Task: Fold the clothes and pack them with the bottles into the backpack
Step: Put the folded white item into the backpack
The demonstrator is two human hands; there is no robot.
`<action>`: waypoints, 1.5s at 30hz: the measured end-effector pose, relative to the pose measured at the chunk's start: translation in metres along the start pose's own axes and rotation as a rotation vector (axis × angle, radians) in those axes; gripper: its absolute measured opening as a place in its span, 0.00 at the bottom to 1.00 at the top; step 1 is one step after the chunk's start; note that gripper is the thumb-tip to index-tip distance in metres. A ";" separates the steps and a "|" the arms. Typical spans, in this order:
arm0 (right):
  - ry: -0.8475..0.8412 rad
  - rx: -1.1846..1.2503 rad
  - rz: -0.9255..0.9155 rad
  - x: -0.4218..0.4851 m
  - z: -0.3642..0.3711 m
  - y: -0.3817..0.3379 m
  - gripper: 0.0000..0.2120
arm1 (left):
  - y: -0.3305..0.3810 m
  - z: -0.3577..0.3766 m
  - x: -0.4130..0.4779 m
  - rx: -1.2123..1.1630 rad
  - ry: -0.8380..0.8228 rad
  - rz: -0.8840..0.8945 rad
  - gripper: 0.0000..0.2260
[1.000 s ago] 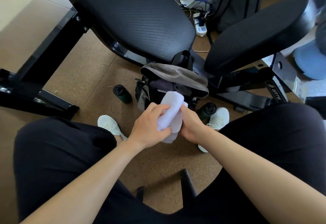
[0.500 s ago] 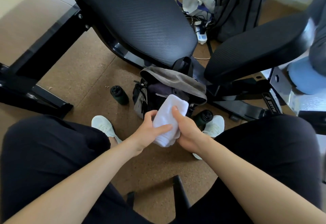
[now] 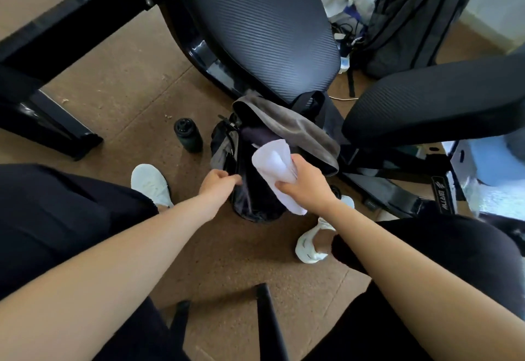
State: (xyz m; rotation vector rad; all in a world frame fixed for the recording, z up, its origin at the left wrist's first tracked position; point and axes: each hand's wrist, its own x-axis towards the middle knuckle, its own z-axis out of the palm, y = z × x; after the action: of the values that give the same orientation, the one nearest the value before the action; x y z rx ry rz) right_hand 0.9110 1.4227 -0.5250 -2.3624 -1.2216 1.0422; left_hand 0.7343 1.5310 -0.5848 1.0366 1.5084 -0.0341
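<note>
Head view: right hand [image 3: 306,187] grips the rolled white cloth [image 3: 272,162] over the backpack [image 3: 255,207] (left hand [image 3: 218,183] pinching its rim).

Soft daylight pours in from the right, and the right edge blows out to blue-white glare. A cool sheen runs across the bench pad [image 3: 270,34], with hard glints on its black frame [image 3: 208,58]. The white cloth [image 3: 274,163] is nearly overexposed, folds washed out. Wide-angle bending bows straight lines near the edges and swells the bottom corners. Soft shadows pool on the cork floor [image 3: 241,264]; fine detail is slightly smeared.
</note>
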 end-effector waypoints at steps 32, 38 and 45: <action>0.097 -0.815 -0.368 0.142 0.045 0.017 0.32 | 0.051 -0.031 -0.019 -0.043 -0.361 -0.108 0.10; -0.046 -0.844 -0.212 0.172 0.069 0.017 0.24 | 0.038 -0.023 -0.015 -0.110 -0.249 -0.150 0.19; -0.321 -0.426 -0.012 0.164 0.062 0.029 0.41 | 0.047 -0.005 -0.022 -0.177 -0.158 -0.120 0.25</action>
State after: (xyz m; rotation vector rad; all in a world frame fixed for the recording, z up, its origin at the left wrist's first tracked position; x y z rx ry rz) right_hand 0.9464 1.5316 -0.6611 -2.5527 -1.7193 1.3044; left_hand 0.7557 1.5491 -0.5405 0.7833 1.4017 -0.0646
